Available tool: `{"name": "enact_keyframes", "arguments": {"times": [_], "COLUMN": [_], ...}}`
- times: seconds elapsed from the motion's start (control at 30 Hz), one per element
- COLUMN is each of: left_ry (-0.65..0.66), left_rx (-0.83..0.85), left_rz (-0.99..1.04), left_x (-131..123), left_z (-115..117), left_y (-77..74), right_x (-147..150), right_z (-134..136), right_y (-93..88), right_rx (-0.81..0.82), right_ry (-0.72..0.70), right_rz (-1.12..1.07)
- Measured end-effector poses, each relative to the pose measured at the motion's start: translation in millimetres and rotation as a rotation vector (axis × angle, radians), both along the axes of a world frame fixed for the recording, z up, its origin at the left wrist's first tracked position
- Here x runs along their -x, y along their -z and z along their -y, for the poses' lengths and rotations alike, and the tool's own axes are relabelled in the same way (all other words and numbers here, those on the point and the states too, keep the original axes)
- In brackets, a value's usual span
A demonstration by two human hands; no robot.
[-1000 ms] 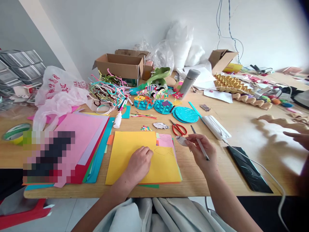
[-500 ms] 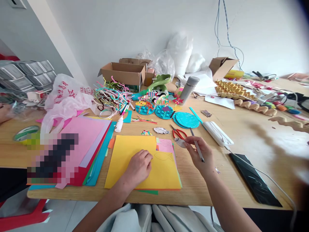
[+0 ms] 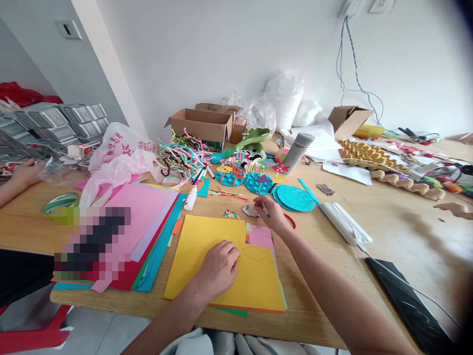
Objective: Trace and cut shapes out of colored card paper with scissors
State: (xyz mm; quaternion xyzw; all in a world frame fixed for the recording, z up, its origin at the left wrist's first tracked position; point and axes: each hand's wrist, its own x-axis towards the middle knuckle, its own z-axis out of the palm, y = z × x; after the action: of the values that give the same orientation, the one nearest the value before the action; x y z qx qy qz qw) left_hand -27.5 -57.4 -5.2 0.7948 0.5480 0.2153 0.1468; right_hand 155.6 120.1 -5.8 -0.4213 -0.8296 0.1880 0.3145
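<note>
My left hand (image 3: 219,266) rests on a yellow sheet of paper (image 3: 199,236), its fingers curled in with nothing visible in them. On the sheet's right part is a pencil-drawn fish outline (image 3: 257,254). My right hand (image 3: 275,217) reaches past the sheet's far edge, closed around a grey pen (image 3: 265,209). Its fingertips are at a patterned paper fish cutout (image 3: 250,211); whether they grip it I cannot tell. Red-handled scissors (image 3: 291,221) lie mostly hidden behind this hand. A pink paper piece (image 3: 260,236) lies by the yellow sheet's top right corner.
Blue discs (image 3: 295,198), a white power strip (image 3: 345,223) and a black phone (image 3: 408,303) lie to the right. Coloured sheets (image 3: 140,207) are stacked at left. Behind stand decorated fish crafts (image 3: 254,165), a grey bottle (image 3: 298,153) and pipe cleaners (image 3: 181,158). Another person's hand (image 3: 27,172) shows far left.
My right hand has moved left and away from me, from beside the scissors to the patterned cutout, still with the pen. A small fish cutout in its fingers no longer shows clearly.
</note>
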Motion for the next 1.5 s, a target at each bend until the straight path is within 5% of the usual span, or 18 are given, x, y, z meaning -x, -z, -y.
{"name": "enact_keyframes", "arguments": {"times": [0.53,1.5], "left_ry": [0.002,0.024], "left_rx": [0.004,-0.002], "left_rz": [-0.038,-0.054], "left_x": [0.3,0.2], "left_z": [-0.4,0.3], "left_y": [-0.3,3.3], "right_x": [3.3,6.4], "right_z": [-8.4,-1.8], "right_y": [1.7,-11.4], "right_rx": [-0.032,0.084], "right_ry": [-0.056,-0.061], "right_rz": [0.471,0.102]}}
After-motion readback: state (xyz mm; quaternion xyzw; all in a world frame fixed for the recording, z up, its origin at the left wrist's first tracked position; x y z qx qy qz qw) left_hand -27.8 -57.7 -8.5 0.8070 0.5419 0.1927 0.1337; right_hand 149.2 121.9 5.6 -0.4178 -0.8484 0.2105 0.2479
